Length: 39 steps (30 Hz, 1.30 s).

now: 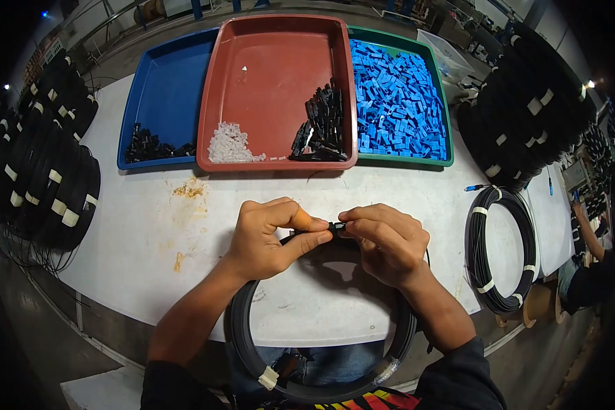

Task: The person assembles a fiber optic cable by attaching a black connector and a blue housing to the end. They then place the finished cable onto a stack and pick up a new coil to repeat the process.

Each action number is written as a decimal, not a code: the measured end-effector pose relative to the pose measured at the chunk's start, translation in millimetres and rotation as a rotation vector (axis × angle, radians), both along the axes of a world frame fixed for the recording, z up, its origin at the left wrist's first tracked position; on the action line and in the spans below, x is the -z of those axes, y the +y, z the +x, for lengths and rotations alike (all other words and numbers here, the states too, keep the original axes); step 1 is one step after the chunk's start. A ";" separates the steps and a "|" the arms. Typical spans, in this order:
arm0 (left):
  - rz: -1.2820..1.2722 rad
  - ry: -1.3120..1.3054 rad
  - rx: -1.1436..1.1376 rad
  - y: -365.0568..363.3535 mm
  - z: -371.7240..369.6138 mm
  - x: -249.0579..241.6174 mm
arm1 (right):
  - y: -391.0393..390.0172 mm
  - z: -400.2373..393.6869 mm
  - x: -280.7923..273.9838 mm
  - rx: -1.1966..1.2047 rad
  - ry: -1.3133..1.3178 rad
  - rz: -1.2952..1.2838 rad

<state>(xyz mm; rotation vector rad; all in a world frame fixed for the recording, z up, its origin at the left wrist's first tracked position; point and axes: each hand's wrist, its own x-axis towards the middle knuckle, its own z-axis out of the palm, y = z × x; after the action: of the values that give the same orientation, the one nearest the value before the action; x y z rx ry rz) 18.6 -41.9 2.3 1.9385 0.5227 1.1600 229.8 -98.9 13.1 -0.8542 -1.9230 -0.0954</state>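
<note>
Both hands meet over the near middle of the table. Between their fingertips is a small black connector piece [336, 227], mostly covered by the fingers. My left hand [270, 238] pinches its left end between thumb and forefinger; orange tape wraps one finger. My right hand [389, 242] grips the right end with its fingers closed. A large coil of black cable [241, 321] lies below the hands, partly on the table and partly over the lap. Pale tape and clear wrap bind this coil.
On the white table [143, 219] stand a blue tray [164, 89] with black parts, a red tray [280, 75] with white and black pieces, and a green tray [398, 162] of blue connectors. A tied cable coil [478, 253] lies right. Cable stacks [44, 198] flank the table. Another person's arm [590, 232] shows far right.
</note>
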 end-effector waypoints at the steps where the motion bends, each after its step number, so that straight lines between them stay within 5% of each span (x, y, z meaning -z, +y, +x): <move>1: -0.001 0.000 -0.001 -0.9 1.0 0.4 | 0.1 -0.6 0.0 -0.001 0.000 -0.001; 3: -0.206 -0.066 0.055 -2.2 2.9 1.0 | 0.2 -1.3 0.2 -0.007 -0.009 0.022; 7: -0.057 0.061 0.046 -1.5 1.8 -2.6 | -5.3 -0.9 -0.7 -0.031 -0.012 -0.049; 13: 0.543 0.112 0.011 0.6 8.0 -1.9 | -8.9 3.1 8.5 -0.042 0.053 -0.251; 15: 1.038 0.187 -0.127 -1.1 11.3 -10.1 | -8.8 3.8 13.7 -0.094 0.211 -0.387; 16: 1.067 0.195 -0.147 -3.3 10.0 -11.5 | -10.1 2.8 12.4 -0.093 0.209 -0.388; 18: 1.059 0.192 -0.127 -0.1 6.5 -16.4 | -10.9 -1.2 6.7 -0.158 0.349 -0.571; 20: 1.052 0.196 -0.108 3.7 1.2 -15.2 | -9.5 -6.0 1.9 -0.118 0.272 -0.487; 26: 0.098 0.103 -0.071 -6.6 6.8 -12.9 | -2.1 -3.1 2.4 0.006 -0.006 -0.051; 29: -0.001 0.113 -0.050 -11.3 10.4 -11.6 | -6.6 -3.0 -0.3 0.017 -0.062 -0.046; 30: 0.000 0.115 -0.045 -8.7 10.8 -9.9 | -8.9 -2.8 -1.3 0.029 -0.074 -0.104; 32: 0.702 0.155 -0.031 -1.8 10.8 -4.4 | -12.4 -0.1 2.0 -0.007 0.034 -0.272; 35: 1.071 0.218 -0.091 -1.0 10.5 -8.8 | -11.2 3.0 8.8 -0.105 0.209 -0.545; 37: 1.088 0.229 -0.098 -0.1 6.1 -7.6 | -7.9 1.8 10.4 -0.164 0.275 -0.649; 39: 0.878 0.199 -0.076 3.4 2.8 -9.3 | -4.4 -1.1 10.2 -0.130 0.194 -0.471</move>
<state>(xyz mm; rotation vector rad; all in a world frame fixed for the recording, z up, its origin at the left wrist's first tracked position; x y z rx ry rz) 21.4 -38.5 11.7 2.8169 0.1825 1.3884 228.7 -103.3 2.9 -0.9986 -1.8353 0.5190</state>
